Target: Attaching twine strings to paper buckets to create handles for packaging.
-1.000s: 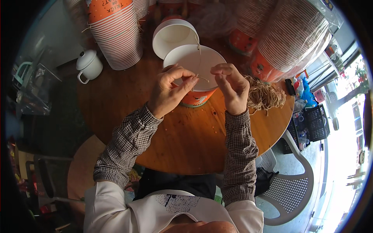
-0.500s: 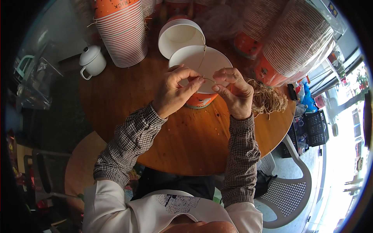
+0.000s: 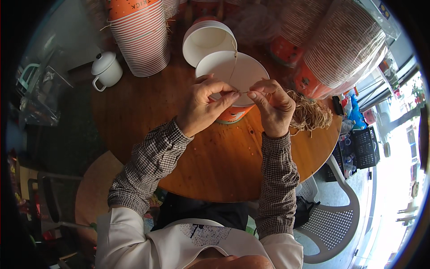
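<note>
An orange paper bucket [image 3: 232, 114] with a white inside stands upright on the wooden table in front of me. A thin tan cord [image 3: 233, 67] runs from its far rim down across the opening to my fingers. Over the near rim my left hand [image 3: 209, 99] pinches the cord between thumb and forefinger. Just to its right, my right hand [image 3: 272, 104] pinches the cord's end in the same way, and a short stretch is pulled taut between them. Beside my right wrist lies a loose bundle of tan cords [image 3: 310, 112].
Another white-lined bucket [image 3: 197, 45] lies tipped behind. A tall stack of orange buckets [image 3: 142, 42] stands back left, near a white lidded mug [image 3: 106, 71]. Plastic-wrapped bucket stacks [image 3: 342, 49] fill the back right. A grey chair [image 3: 331, 224] is right of the round table [image 3: 210, 170].
My right thumb and fingers have closed on the cord's end and drawn it straight. The bucket has shifted very slightly; my left hand keeps its pinch.
</note>
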`<state>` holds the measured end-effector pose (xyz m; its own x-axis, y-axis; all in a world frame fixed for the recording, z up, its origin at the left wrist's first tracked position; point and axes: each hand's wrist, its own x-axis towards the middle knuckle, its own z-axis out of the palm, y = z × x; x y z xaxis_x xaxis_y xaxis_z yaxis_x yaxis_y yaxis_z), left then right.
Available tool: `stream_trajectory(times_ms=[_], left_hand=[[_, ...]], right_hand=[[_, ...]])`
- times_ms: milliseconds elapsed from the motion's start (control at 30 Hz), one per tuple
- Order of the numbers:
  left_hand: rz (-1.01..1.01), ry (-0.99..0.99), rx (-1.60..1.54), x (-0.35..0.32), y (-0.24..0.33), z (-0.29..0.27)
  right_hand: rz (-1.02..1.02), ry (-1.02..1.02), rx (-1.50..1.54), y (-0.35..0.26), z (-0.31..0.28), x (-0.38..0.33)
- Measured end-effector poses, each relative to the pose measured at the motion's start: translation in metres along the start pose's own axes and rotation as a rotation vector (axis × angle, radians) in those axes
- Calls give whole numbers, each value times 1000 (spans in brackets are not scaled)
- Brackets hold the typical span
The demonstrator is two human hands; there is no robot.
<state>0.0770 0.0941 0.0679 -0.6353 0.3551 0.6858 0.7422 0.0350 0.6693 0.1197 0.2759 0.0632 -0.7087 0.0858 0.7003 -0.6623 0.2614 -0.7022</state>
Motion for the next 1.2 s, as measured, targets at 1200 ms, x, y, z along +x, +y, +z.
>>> stream_trajectory(times_ms=[1200], left_hand=[[-299, -92, -272, -3, 13, -13]], right_hand=[[-42, -23, -30, -14, 16, -1]])
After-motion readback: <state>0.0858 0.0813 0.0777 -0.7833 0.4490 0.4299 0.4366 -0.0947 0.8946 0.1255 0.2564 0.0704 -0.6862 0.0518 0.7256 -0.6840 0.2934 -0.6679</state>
